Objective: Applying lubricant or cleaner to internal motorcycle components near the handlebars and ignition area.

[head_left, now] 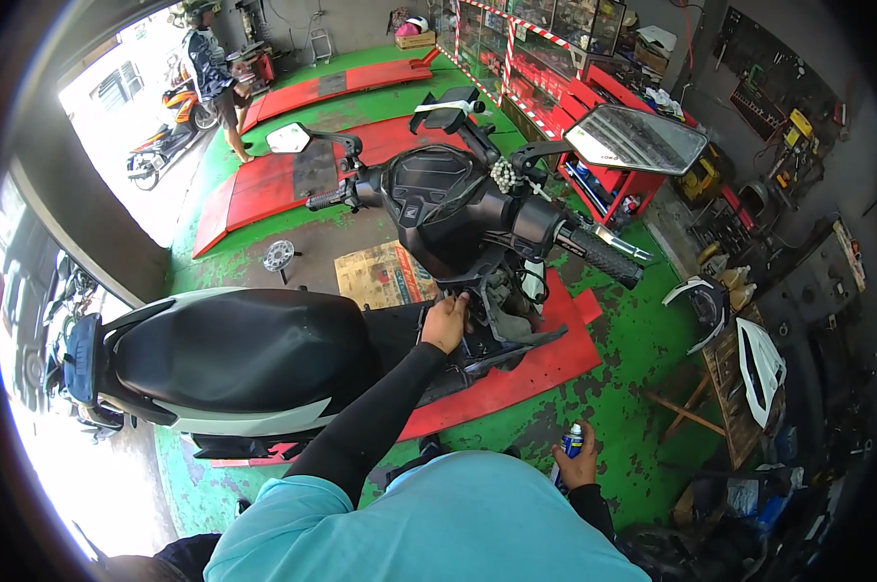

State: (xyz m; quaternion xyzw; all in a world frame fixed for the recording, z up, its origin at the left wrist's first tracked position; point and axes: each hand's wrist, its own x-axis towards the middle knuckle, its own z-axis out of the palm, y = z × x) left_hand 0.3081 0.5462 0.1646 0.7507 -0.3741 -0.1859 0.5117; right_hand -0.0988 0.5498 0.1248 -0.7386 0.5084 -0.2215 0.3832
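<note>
A black scooter (pixel 438 209) with handlebars and mirrors stands in front of me, its long black seat (pixel 235 349) to the left. My left hand (pixel 444 325) reaches in below the handlebars, against the inner side of the front section, where dark inner parts (pixel 501 306) lie exposed. Its fingers are bent together; whatever they grip is hidden. Low on the right, beside my body, my right hand (pixel 580 468) is wrapped round a blue spray can (pixel 573 442) with a pale top.
Red lift platforms (pixel 293 179) lie on the green floor. Cardboard (pixel 385 274) and a round metal part (pixel 278 256) are beyond the seat. White panels (pixel 760 373) rest on a wooden stand (pixel 724 407) at right. Another person (pixel 215 73) walks near a motorbike (pixel 172 126) at far left.
</note>
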